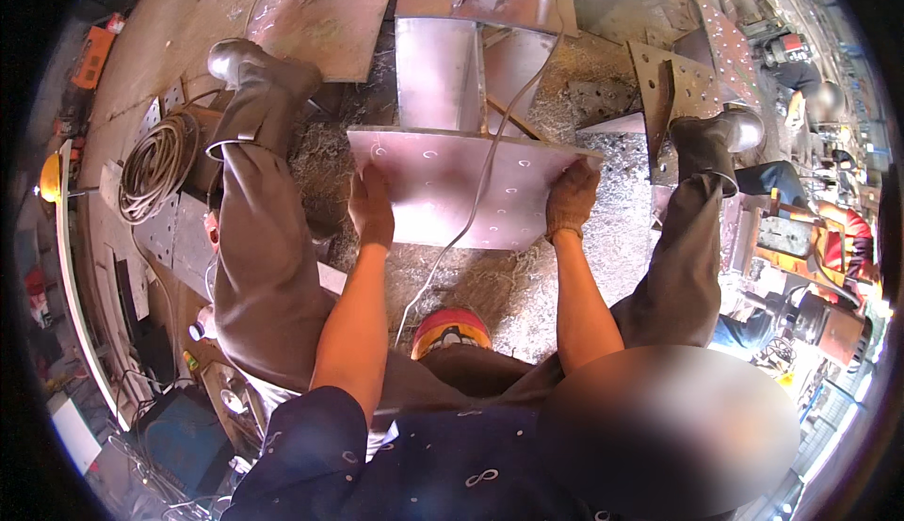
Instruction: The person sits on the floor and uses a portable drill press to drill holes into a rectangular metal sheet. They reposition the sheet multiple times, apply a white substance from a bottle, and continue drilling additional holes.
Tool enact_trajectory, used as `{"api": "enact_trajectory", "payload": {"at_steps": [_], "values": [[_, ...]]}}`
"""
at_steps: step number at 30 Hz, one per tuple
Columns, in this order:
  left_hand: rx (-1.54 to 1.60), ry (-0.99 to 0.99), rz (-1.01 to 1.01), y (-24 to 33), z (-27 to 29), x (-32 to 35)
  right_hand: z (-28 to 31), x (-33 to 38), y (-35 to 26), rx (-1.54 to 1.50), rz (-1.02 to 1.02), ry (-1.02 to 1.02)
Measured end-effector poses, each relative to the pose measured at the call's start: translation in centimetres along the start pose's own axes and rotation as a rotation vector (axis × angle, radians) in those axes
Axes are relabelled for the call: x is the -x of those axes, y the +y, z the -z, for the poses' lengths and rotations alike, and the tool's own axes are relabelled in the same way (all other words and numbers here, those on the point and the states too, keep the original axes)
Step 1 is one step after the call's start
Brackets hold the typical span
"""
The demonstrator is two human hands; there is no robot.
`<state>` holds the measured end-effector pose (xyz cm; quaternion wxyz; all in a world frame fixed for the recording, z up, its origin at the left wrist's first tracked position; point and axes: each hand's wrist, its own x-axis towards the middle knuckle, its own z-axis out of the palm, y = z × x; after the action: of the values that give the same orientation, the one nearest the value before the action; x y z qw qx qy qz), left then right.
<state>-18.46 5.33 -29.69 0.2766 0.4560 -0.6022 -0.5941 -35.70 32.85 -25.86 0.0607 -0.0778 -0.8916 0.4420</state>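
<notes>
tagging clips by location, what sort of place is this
Most likely a metal fabrication workshop: a flat metal plate in hand, another plate with holes ahead to the right, and a coil of cable or hose at left.

The lone head-worn fisheye looks steeply down and forward. It faces both hands (373,205) (572,197), fairly near, above the floor (513,288).

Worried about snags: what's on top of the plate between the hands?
A cable crosses over the plate; curved marks dot its face. The strip beneath the cable and spots under the left hand and right hand are covered.
</notes>
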Motion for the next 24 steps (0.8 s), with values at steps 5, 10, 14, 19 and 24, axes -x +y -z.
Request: {"api": "enact_trajectory", "payload": {"at_steps": [5,10,14,19,24], "values": [[-0.089,-0.109,0.109,-2.2,1.0,0.9,1.7,-2.4,-0.2,0.003,-0.068,-0.21],[-0.101,-0.078,0.021,-2.1,-0.1,0.4,1.9,-2.7,0.3,-0.018,-0.007,-0.197],[-0.246,-0.133,0.057,-1.0,-0.1,3.0,3.1,-2.6,3.6,-0.024,0.067,-0.165],[-0.257,-0.137,0.096,-0.1,3.8,5.5,6.2,0.5,0.1,0.004,0.004,-0.258],[-0.327,-0.226,0.177,2.1,5.5,8.2,8.6,2.3,-0.3,0.085,-0.095,-0.277]]}}
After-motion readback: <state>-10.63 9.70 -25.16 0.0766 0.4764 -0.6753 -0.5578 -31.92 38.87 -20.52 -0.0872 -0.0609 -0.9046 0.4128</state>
